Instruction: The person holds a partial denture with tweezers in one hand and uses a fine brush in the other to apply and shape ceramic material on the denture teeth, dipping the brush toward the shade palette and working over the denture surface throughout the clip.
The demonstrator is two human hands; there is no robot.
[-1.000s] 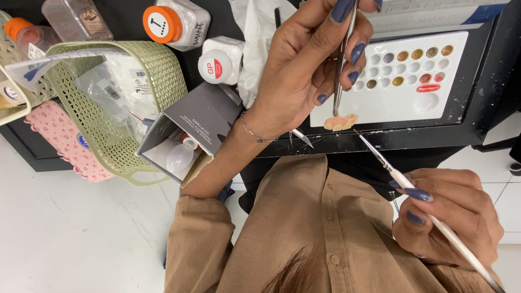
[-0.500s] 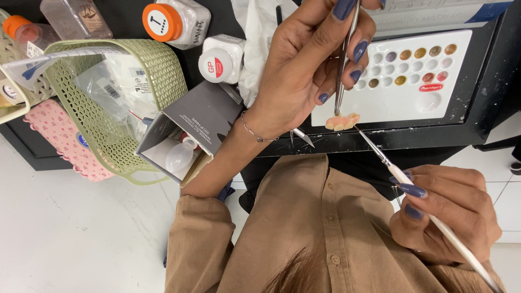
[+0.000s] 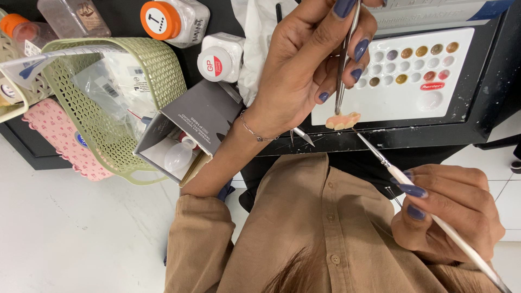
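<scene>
Left hand (image 3: 304,70) grips tweezers (image 3: 342,59) holding the small tooth piece (image 3: 343,120); right hand (image 3: 450,211) grips a brush (image 3: 412,187) touching it, painting seemingly midway.

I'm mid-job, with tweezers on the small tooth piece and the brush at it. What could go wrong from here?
1. The tooth piece hangs only from the tips of the tweezers in the left hand. A push from the brush in the right hand might knock it loose.
2. It sits near the bench edge, so it could drop off.
3. The left forearm may bump the tilted open grey box.
</scene>
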